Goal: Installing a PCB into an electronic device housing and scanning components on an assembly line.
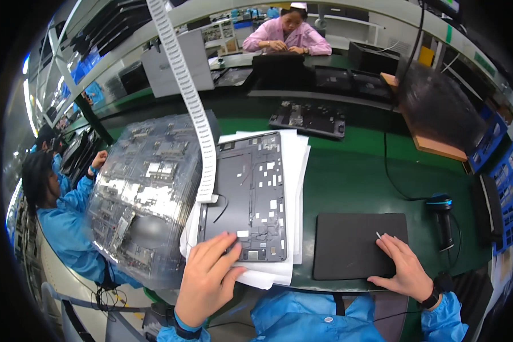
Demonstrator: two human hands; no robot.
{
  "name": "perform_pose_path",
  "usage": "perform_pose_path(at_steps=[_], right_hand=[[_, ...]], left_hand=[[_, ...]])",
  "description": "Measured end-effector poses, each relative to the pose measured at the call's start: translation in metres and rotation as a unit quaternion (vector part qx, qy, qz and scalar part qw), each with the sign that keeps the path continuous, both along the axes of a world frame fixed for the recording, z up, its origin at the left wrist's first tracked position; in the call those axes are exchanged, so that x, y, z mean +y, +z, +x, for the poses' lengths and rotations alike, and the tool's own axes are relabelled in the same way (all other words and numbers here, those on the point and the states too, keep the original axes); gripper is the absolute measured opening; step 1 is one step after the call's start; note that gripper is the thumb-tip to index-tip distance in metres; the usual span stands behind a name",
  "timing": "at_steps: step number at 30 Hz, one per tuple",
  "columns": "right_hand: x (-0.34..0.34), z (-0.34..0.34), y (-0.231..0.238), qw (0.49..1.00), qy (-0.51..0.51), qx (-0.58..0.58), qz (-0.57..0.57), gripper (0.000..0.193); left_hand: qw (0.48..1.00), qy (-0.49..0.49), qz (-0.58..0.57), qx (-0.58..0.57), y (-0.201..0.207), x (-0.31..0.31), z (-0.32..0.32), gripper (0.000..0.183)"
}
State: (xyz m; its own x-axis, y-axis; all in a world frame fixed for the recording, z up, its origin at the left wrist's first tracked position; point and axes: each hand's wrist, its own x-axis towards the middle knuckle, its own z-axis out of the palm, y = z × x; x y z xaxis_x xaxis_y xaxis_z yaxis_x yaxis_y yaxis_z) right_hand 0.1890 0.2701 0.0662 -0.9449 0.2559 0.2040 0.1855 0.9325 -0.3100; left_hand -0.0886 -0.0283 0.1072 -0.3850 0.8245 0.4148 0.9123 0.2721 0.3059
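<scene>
A dark grey device casing [233, 176], dotted with small white stickers, lies on a stack of white sheets [296, 199]. My left hand [208, 276] rests its fingertips on the casing's lower left corner, fingers stretched and thumb apart. To the right sits a flat black rectangular panel [353, 248] on the green mat. Over its right edge lies my right hand [403, 267], fingers spread. A small white sliver [378, 235] shows by its index fingertip; I cannot tell whether it is stuck there or on the panel. A long strip of white labels [189, 97] hangs down over the casing's left side.
Clear plastic trays of circuit boards [148, 194] are stacked at left. A barcode scanner [440, 219] stands at right beside blue crates [510, 194]. Another opened device [308, 119] lies further back. A co-worker in pink [288, 37] sits opposite; one in blue [68, 211] is at left.
</scene>
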Motion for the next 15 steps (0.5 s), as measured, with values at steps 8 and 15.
perform_pose_path(at_steps=[8, 15], right_hand=[[0.02, -0.041, 0.0, 0.98, 0.064, 0.147, -0.116, 0.071], [0.019, -0.083, 0.012, 0.951, 0.089, 0.187, -0.229, 0.061]], left_hand=[[0.994, -0.081, 0.076, 0.019, 0.01, -0.015, 0.009, 0.024], [0.974, -0.114, 0.189, 0.058, -0.001, -0.011, 0.007, 0.024]])
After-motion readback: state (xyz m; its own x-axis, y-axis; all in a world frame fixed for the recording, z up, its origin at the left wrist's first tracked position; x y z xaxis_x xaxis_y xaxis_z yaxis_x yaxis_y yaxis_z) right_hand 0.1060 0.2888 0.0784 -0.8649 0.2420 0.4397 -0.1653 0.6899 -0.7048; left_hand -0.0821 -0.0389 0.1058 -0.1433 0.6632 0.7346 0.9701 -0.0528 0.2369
